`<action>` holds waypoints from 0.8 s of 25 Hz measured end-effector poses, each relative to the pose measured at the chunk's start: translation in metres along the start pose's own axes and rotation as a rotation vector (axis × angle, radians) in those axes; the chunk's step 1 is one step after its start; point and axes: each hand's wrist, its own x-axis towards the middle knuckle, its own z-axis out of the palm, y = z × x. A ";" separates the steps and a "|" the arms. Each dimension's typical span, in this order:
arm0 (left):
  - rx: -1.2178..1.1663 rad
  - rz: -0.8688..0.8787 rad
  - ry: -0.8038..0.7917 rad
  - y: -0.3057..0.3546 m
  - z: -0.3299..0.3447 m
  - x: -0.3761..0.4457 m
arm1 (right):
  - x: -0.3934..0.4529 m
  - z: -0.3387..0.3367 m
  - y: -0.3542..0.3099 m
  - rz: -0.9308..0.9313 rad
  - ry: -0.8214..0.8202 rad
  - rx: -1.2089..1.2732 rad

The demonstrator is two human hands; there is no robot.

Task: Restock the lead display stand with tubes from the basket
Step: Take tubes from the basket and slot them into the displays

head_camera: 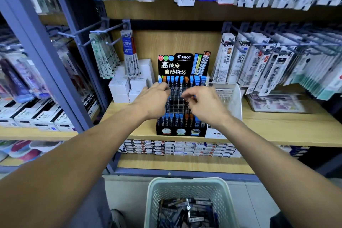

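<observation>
**Two hands at the lead stand, basket of tubes below**

Both bare hands reach over the black tiered cardboard lead display stand [182, 98], which sits on a pale wooden shelf [277, 131]. The left hand [154, 101] hangs above the stand's upper left rows, fingers loosely bent; motion blur hides whether they hold anything. The right hand [205, 104] is curled over the middle rows, thumb and fingers drawn together, a sliver of blue showing at the fingertips; what it pinches cannot be made out. Blue- and orange-capped lead tubes [177, 119] fill the stand's front and back rows, with bare slots between. On the floor below stands a pale green perforated plastic basket [185, 190], loose dark tubes heaped inside. Hanging packets of pen refills [259, 65] flank the stand, and small white boxes [120, 87] are stacked to its left.
</observation>
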 end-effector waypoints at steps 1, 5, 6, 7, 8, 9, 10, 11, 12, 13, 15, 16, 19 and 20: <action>-0.027 -0.016 0.065 0.005 -0.005 -0.002 | -0.003 0.000 0.000 0.002 -0.002 0.001; -0.243 0.009 0.176 0.050 -0.010 -0.034 | -0.024 0.011 0.007 0.110 -0.168 -0.061; -0.252 0.028 0.074 0.064 0.002 -0.046 | -0.033 0.018 0.012 0.149 -0.284 -0.112; -0.226 0.051 -0.064 0.078 0.018 -0.058 | -0.046 0.027 0.018 0.174 -0.425 -0.171; -0.180 0.070 -0.208 0.089 0.041 -0.070 | -0.063 0.040 0.024 0.186 -0.576 -0.222; -0.152 0.073 -0.330 0.098 0.065 -0.080 | -0.082 0.055 0.032 0.185 -0.711 -0.270; -0.159 0.055 -0.435 0.105 0.090 -0.092 | -0.104 0.072 0.041 0.188 -0.806 -0.304; -0.188 0.024 -0.514 0.110 0.117 -0.102 | -0.125 0.091 0.053 0.210 -0.866 -0.321; -0.212 -0.014 -0.579 0.113 0.142 -0.112 | -0.145 0.109 0.064 0.244 -0.904 -0.309; -0.222 -0.037 -0.642 0.117 0.163 -0.121 | -0.161 0.125 0.075 0.283 -0.941 -0.295; -0.234 -0.058 -0.759 0.126 0.202 -0.137 | -0.189 0.156 0.101 0.343 -0.979 -0.282; -0.237 -0.057 -0.801 0.127 0.223 -0.142 | -0.200 0.170 0.112 0.357 -0.991 -0.280; -0.301 -0.054 -0.856 0.128 0.278 -0.144 | -0.222 0.207 0.136 0.422 -1.008 -0.235; -0.323 -0.060 -0.863 0.128 0.292 -0.144 | -0.229 0.217 0.141 0.432 -1.002 -0.230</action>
